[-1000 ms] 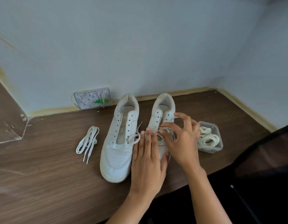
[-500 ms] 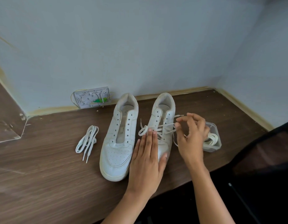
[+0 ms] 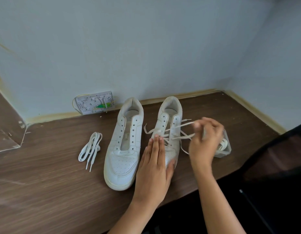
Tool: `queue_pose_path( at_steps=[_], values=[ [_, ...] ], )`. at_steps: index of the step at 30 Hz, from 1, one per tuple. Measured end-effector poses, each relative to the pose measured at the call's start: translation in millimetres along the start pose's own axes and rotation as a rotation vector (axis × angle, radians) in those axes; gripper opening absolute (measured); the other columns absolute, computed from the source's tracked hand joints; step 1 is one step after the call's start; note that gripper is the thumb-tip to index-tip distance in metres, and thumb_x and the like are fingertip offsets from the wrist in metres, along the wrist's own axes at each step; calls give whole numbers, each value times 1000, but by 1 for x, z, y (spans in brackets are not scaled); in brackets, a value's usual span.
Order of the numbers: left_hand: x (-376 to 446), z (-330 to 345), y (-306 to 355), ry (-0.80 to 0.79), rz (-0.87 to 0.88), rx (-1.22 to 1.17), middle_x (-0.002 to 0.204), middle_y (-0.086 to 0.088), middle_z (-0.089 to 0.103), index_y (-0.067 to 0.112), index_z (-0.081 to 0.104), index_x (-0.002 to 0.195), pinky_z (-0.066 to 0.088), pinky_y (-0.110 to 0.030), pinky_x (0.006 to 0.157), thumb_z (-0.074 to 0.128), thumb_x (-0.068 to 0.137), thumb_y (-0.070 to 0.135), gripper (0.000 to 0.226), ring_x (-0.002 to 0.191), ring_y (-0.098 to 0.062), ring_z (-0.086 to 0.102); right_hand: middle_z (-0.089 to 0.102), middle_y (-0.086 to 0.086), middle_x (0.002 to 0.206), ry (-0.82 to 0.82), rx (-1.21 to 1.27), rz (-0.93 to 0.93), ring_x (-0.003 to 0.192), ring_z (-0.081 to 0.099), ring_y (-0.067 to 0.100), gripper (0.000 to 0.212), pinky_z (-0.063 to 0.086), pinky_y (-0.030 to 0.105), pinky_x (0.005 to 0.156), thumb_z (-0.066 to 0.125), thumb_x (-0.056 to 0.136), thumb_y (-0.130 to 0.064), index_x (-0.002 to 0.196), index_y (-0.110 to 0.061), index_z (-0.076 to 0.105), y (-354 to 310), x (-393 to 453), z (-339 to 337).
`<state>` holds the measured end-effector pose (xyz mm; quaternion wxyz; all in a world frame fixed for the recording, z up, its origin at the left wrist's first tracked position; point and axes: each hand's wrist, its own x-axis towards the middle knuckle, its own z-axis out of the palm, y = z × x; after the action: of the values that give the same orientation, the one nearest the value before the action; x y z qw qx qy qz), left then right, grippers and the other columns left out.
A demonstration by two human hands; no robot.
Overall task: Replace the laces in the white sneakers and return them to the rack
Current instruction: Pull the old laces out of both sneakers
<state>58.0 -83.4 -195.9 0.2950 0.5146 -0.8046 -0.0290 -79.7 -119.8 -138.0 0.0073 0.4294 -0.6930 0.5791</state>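
brown wooden table (image 3: 45,191), opened wall socket (image 3: 95,105)

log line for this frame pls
left hand flat on right sneaker | right hand pulling its lace | left sneaker unlaced

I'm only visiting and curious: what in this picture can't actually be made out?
- Head view: the right hand is motion-blurred, so its grip on the lace is unclear.
- The left hand covers the right sneaker toe.
- The right hand hides most of the plastic box.
- No rack shows anywhere.
- Wall plate: details too small.
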Motion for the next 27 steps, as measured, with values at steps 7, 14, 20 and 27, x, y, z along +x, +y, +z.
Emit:
queue_pose_path(
  at_steps=[7, 14, 20, 27],
  values=[
    [0, 3, 1, 8, -9, -24, 161, -13, 23, 2, 24, 153, 30, -38, 117, 28, 104, 46, 66, 149, -24, 23, 43, 0, 130, -79, -43, -62, 114, 37, 21, 16, 29, 7, 90, 68, 90, -21, 103, -30, 70, -2, 6, -14],
    [1, 3, 0, -32, -15, 1, 161, -14, 21, 3, 23, 154, 33, -41, 116, 34, 101, 42, 67, 149, -25, 22, 40, 2, 147, -461, -324, -319, 124, 28, 29, 15, 26, 39, 98, 66, 90, -30, 102, -30, 75, -5, -18, 9],
    [1, 3, 2, -26, -10, -2, 161, -14, 23, 2, 25, 153, 33, -39, 116, 35, 102, 44, 67, 148, -25, 24, 51, -3, 127, -131, -141, -159, 110, 40, 25, 17, 29, 18, 94, 69, 86, -7, 88, -23, 74, -2, -7, 4],
    [0, 4, 2, -14, -17, -33, 162, -12, 19, 3, 22, 154, 27, -37, 119, 28, 104, 46, 67, 150, -23, 20, 44, -6, 124, 122, 2, 151, 111, 34, 14, 15, 42, 27, 95, 66, 91, -16, 98, -29, 69, 6, 12, -19]
  ],
)
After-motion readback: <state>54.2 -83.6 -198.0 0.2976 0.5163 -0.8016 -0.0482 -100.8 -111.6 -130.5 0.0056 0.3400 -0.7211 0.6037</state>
